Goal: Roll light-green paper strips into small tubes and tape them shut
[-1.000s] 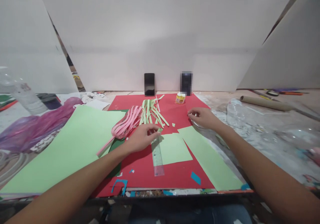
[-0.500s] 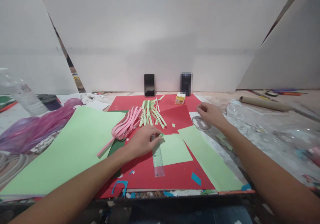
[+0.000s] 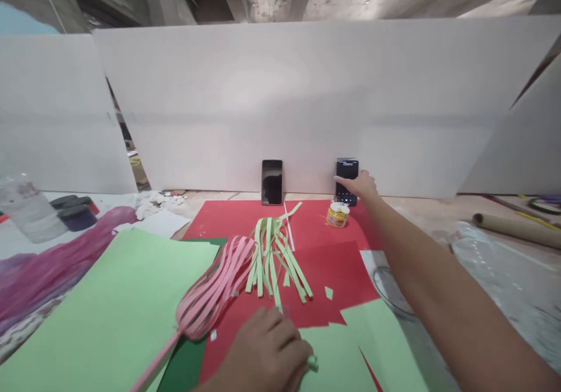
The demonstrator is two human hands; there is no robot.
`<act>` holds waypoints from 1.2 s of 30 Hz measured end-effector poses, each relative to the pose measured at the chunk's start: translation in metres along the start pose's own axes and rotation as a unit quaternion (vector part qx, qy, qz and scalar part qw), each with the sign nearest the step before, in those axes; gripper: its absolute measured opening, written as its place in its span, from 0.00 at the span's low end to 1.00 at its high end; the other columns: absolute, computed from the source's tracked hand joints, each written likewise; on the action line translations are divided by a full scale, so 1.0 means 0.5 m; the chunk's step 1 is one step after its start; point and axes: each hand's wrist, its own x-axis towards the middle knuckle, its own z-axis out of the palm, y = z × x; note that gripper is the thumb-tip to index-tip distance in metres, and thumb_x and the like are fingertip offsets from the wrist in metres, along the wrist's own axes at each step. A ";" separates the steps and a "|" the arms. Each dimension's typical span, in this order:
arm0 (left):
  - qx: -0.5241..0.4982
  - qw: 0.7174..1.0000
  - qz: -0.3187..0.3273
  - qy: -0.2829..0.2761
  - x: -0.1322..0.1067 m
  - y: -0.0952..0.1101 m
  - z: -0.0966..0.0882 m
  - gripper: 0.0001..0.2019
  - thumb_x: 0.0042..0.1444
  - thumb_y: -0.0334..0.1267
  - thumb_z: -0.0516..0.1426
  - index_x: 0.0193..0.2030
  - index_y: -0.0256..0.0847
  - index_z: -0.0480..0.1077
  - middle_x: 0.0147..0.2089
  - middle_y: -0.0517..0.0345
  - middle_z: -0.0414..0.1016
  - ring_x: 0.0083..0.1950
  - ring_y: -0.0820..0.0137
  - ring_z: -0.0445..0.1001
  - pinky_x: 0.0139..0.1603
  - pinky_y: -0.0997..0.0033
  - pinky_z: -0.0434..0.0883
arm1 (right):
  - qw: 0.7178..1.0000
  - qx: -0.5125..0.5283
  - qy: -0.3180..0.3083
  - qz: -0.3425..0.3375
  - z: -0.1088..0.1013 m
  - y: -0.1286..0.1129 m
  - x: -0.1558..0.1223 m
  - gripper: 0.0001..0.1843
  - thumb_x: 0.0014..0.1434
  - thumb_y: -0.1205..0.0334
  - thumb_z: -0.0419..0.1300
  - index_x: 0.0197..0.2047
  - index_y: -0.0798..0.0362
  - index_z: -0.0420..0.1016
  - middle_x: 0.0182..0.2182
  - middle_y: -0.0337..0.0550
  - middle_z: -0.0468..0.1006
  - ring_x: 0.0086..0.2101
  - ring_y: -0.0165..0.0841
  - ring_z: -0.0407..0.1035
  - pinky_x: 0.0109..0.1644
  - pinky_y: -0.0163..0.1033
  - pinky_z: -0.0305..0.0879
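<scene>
My left hand (image 3: pixel 272 352) is closed low in the middle, with the small rolled end of a green paper strip (image 3: pixel 312 361) showing at its fingertips. Beneath it lies light green paper (image 3: pixel 335 354) on red sheets (image 3: pixel 319 287). My right hand (image 3: pixel 363 185) reaches up to a lit smartphone (image 3: pixel 346 190) leaning on the white board. Its thumb stretches across the screen and the other fingers are bent, holding nothing that I can see. Ahead of my left hand lie a fringe of green paper strips (image 3: pixel 267 252) and a looped pink paper flower (image 3: pixel 219 287) on a pink stem.
A yellow jar (image 3: pixel 337 214) stands before the phone, and a dark second phone (image 3: pixel 272 181) leans to its left. Large green sheets (image 3: pixel 109 298) and a pink plastic bag (image 3: pixel 65 272) lie left. Clear plastic (image 3: pixel 495 269) and a cardboard tube (image 3: pixel 517 229) lie right.
My right hand has moved forward from above the tape roll to the smartphone. The view has tilted up. My left hand keeps the rolled paper strip; the ruler beneath it no longer shows.
</scene>
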 end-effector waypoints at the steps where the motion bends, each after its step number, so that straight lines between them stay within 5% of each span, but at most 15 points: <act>1: 0.015 1.000 0.015 0.018 -0.001 -0.006 0.006 0.04 0.59 0.31 0.54 0.35 0.39 0.70 0.27 0.57 0.71 0.28 0.69 0.64 0.27 0.69 0.59 | 1.000 0.001 0.007 0.007 0.014 -0.004 0.010 0.53 0.40 0.36 0.65 0.59 0.62 0.58 0.54 0.71 0.66 0.54 0.57 0.63 0.54 0.57 0.62; 8: 0.036 0.999 0.015 0.026 -0.001 -0.017 0.016 0.08 0.63 0.33 0.53 0.33 0.40 0.70 0.25 0.59 0.71 0.27 0.70 0.63 0.25 0.68 0.58 | 0.998 -0.003 0.038 0.040 0.057 -0.002 0.018 0.50 0.38 0.41 0.68 0.58 0.59 0.56 0.51 0.68 0.70 0.51 0.55 0.67 0.52 0.56 0.64; 16: 0.027 0.999 0.012 0.033 -0.003 -0.018 0.017 0.07 0.61 0.32 0.54 0.32 0.40 0.69 0.26 0.59 0.71 0.27 0.71 0.64 0.25 0.69 0.58 | 0.998 0.006 0.056 0.039 0.060 0.000 0.006 0.42 0.39 0.41 0.67 0.53 0.55 0.61 0.46 0.60 0.74 0.46 0.52 0.71 0.47 0.52 0.68; 36: 0.029 0.999 0.001 0.030 -0.004 -0.016 0.015 0.07 0.62 0.35 0.54 0.33 0.41 0.70 0.26 0.59 0.72 0.27 0.72 0.65 0.26 0.69 0.60 | 0.996 0.009 0.073 0.056 0.062 -0.001 0.002 0.40 0.40 0.42 0.67 0.52 0.54 0.61 0.44 0.61 0.74 0.46 0.53 0.70 0.46 0.53 0.67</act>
